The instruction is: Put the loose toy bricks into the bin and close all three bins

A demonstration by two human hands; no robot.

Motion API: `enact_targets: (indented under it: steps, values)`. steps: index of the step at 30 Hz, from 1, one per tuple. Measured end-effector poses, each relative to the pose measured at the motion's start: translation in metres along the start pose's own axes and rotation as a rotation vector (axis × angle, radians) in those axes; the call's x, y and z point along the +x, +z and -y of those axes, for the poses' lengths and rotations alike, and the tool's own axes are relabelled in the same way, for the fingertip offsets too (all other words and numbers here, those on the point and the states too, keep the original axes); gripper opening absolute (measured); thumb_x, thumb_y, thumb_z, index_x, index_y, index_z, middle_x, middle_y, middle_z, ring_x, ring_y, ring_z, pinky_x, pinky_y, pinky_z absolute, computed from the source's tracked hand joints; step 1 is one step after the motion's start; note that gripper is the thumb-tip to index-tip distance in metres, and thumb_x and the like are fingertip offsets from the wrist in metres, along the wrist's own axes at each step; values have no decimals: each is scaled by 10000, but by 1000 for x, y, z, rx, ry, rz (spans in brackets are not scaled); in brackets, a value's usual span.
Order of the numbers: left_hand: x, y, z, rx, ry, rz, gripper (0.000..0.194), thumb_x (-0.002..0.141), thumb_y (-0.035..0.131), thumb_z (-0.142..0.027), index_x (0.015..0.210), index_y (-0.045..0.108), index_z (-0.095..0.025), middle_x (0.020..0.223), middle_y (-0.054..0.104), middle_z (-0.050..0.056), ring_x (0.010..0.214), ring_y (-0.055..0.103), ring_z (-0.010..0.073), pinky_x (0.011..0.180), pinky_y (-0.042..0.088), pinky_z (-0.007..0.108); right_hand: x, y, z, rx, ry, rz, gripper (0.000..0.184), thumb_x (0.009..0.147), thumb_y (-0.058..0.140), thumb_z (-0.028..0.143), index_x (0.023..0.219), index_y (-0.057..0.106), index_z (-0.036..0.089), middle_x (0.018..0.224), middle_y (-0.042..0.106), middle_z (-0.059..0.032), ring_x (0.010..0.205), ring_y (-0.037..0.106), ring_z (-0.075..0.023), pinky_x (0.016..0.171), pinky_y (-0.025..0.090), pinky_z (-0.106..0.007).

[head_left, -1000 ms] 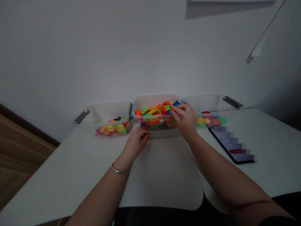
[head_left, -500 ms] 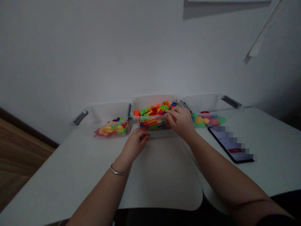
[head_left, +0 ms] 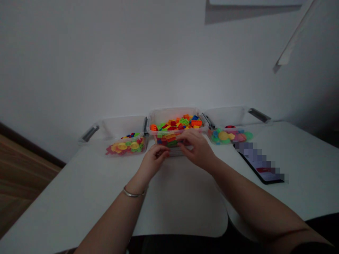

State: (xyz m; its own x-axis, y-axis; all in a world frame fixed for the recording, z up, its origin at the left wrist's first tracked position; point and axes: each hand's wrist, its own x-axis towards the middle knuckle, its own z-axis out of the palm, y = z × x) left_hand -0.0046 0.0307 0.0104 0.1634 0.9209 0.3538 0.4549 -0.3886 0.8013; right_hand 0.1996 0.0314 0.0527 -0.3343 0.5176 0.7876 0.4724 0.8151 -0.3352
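A clear plastic box (head_left: 174, 110) in the middle holds many toy building bricks (head_left: 182, 122) in orange, green, red, yellow and blue. Just in front of its left corner is my left hand (head_left: 153, 158), fingers curled in and thumb close to them. What it holds, if anything, is hidden. My right hand (head_left: 197, 150) is before the front wall of the same box, below the rim, thumb and fingertips brought together. Anything between those fingertips is too small and dark to name. The two hands are a short way apart and do not touch.
Another clear box (head_left: 124, 121) with colourful pieces stands at left, and a third clear box (head_left: 225, 114) at right holds round coloured pieces. A phone (head_left: 258, 165) lies on the white table (head_left: 299, 169) right of my right arm. The wall (head_left: 132, 70) rises behind the boxes.
My right hand has come back from over the box's rim, moving down and slightly left toward my left hand. My left hand has hardly moved, and the boxes stay put.
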Motion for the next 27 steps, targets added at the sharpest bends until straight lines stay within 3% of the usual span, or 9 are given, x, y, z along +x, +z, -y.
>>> enact_targets:
  steps: [3,6,11,19,22,27]
  values:
    - [0,1,-3,-146,-92,32,195,803,617,-330,900,651,-163,815,619,27,655,570,128,598,478,259,-7,16,7,90,85,211,124,867,607,220,988,608,195,980,640,-65,901,588,-181,781,488,-316]
    - [1,3,-3,-277,-136,55,227,757,655,-319,916,604,-166,773,618,7,671,580,128,614,473,252,-13,29,7,154,166,328,158,859,627,222,1009,605,178,1006,631,-71,880,590,-164,763,489,-301]
    - [1,4,-2,-332,-158,13,285,692,707,-303,907,572,-173,695,570,-30,612,535,107,564,417,226,-18,40,0,336,381,366,115,859,612,227,963,616,177,918,644,-45,765,596,-135,674,476,-269]
    - [0,3,-8,-315,-183,76,252,685,712,-369,735,565,-172,646,564,-33,577,500,102,552,378,225,-24,54,-10,702,679,395,160,771,701,213,856,565,202,816,650,5,718,620,-131,669,484,-269]
    - [-1,2,-12,-295,-181,89,250,710,684,-391,748,572,-171,661,576,-24,590,516,111,562,392,232,-21,48,-10,676,647,419,150,761,710,218,838,581,206,787,657,12,713,632,-136,662,486,-270]
    - [-3,2,-9,-244,-145,81,283,833,543,-445,786,587,-169,634,553,-18,607,523,127,589,417,251,-6,19,-1,299,384,350,40,796,662,191,828,639,200,783,655,1,678,599,-125,617,462,-255]
